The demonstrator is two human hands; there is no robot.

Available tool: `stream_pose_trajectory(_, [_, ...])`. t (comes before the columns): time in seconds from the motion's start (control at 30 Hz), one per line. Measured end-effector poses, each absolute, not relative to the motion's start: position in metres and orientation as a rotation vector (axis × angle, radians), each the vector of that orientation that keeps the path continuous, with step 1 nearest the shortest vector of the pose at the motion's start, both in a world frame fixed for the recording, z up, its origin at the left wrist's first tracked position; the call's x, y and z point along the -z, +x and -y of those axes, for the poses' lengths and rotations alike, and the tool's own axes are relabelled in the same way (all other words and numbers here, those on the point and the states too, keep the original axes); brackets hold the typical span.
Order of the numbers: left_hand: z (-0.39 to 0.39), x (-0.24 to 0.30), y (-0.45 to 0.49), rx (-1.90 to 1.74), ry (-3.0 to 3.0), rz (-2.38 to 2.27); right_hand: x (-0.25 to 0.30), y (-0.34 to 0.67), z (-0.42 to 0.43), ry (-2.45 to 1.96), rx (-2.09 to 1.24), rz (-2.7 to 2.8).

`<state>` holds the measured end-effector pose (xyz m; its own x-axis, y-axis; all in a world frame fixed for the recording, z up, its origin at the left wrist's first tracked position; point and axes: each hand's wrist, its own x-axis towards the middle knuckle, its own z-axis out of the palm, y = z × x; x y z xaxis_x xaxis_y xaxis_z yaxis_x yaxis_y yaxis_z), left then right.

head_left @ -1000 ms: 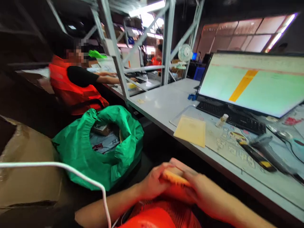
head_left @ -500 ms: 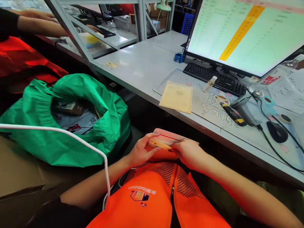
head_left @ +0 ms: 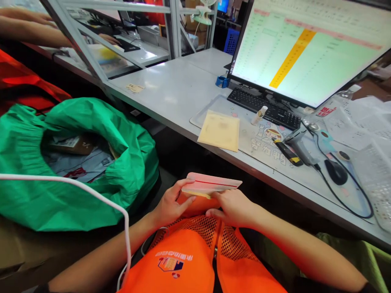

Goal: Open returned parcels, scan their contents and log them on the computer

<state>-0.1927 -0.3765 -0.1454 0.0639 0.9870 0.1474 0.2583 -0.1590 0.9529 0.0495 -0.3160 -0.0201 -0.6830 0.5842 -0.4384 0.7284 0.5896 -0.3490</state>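
Observation:
Both my hands hold a flat pink envelope with a red strip, level just above my lap. My left hand grips its left end with fingers curled round the edge. My right hand is closed on its underside and near edge, beside a yellow-orange piece beneath it. My orange mesh vest lies right below. The grey desk runs in front.
A green bag holding parcels sits to my left. On the desk are a yellow envelope, keyboard, monitor, barcode scanner, mouse and small bottle. A white cable crosses my left arm. Another person's arms work at far left.
The camera has tipped down toward my lap. The pink envelope has come up flatter and more into view between my hands, which stay closed on it.

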Motion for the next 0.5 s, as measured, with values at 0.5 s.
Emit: stream_pose_trajectory(0.5, [0.34, 0.128, -0.218, -1.014, 1.462, -1.249, -0.003, 0.05, 0.299, 0.81, 1.459, -2.673])
